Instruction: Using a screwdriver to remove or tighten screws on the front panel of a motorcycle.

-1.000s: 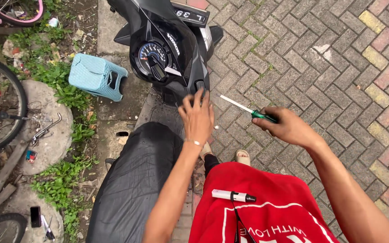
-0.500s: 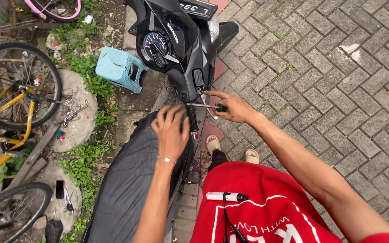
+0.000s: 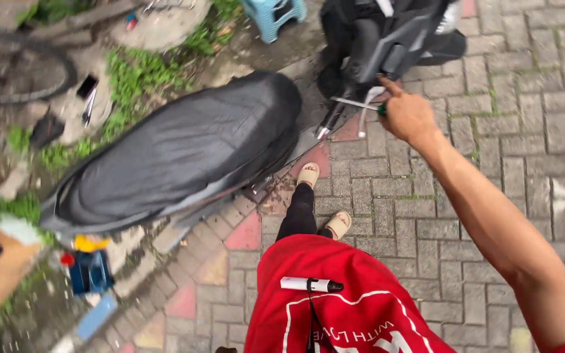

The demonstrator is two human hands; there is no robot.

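Grey and reddish paving bricks are seen beneath a parked black scooter [image 3: 184, 150]; a thin screwdriver [image 3: 359, 104] with silvery shaft and green handle is clenched in the right hand [image 3: 408, 116] beside the scooter's front panel [image 3: 387, 46], while the left hand is out of view

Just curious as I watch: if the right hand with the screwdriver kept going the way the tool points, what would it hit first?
Probably the scooter's black front body: the right hand aims the screwdriver leftward at it, though depth is hard to judge.
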